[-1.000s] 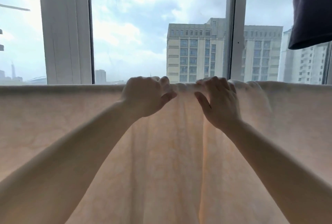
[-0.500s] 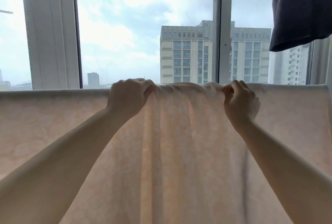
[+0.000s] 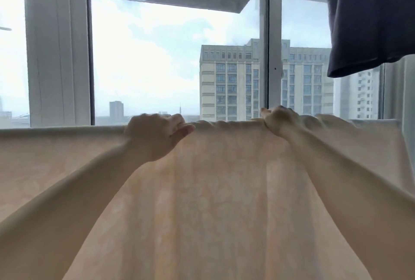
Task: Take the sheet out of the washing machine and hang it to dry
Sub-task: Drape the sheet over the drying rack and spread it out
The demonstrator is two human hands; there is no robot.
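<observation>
Directly ahead, a pale peach sheet [image 3: 213, 201] hangs over a horizontal line, its top fold running left to right before a window [image 3: 146, 66]. The left hand [image 3: 155, 137] grips the fold with curled fingers. The right hand [image 3: 279, 121], blurred, seems to grip it too. Bunched fabric lies between and just right of them, so spreading likely goes sideways along the fold.
</observation>
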